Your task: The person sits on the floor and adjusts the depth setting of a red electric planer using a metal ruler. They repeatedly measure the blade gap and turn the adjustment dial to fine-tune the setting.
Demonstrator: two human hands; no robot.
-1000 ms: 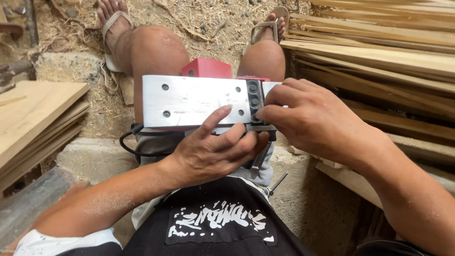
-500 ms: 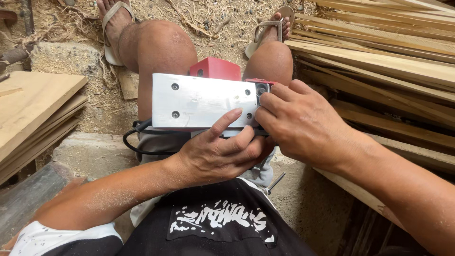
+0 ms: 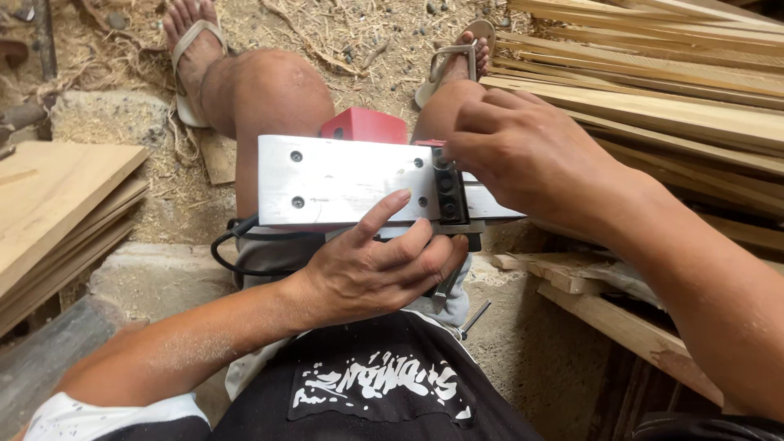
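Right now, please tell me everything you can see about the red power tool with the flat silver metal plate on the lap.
The red power tool with a flat silver metal plate lies upside down across the person's thighs, plate facing up. The plate looks like bare aluminium with several screw holes; a dark slot with bolts crosses its right part. A black cord leaves its left side. The left hand grips its near edge; the right hand rests at the slot.

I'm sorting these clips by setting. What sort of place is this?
Probably an informal woodworking yard or workshop: stacked planks and boards on both sides, sawdust and shavings on the ground, and an upturned electric planer on the person's lap.
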